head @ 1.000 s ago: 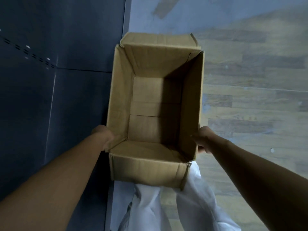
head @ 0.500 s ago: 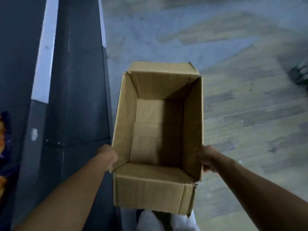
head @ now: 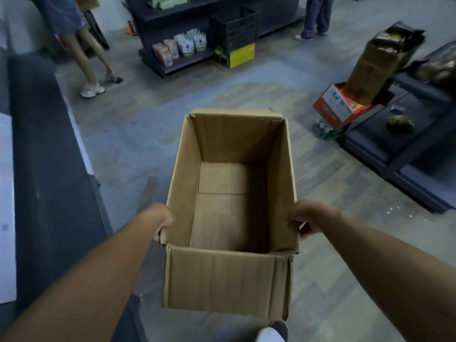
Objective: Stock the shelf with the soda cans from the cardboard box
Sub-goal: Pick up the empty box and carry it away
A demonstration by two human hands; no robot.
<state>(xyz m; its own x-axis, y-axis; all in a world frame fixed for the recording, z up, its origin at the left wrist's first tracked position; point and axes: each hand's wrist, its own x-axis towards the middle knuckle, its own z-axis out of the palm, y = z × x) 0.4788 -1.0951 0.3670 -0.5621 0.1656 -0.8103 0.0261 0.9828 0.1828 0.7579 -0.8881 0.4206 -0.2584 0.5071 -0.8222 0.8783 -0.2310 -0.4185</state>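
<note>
A person looks down at an open cardboard box (head: 229, 275) held out in front of them at about waist height, above a grey wood-patterned floor (head: 138, 134). The box is brown, its top flaps folded open, and nothing lies inside; only the taped bottom panels show. The left hand (head: 161, 222) grips the left wall near the closest corner, fingers curled over the rim. The right hand (head: 307, 219) grips the right wall opposite, with the fingers wrapped around the edge and the thumb on the outside. Both bare forearms reach in from the lower corners of the view. No soda cans can be seen. A dark shelf unit (head: 47, 169) runs along the left side, close to the box. Farther off, across the floor, a low dark shelf (head: 177, 54) holds small packets. To the right, a red and white carton (head: 339, 107) sits beside a tilted brown box (head: 372, 67) at the edge of a dark display stand (head: 414, 134). Two other people's legs stand in the background, one pair at top left (head: 91, 60) and one at top right (head: 314, 18). The toe of a shoe (head: 271, 333) shows just below the box.
</note>
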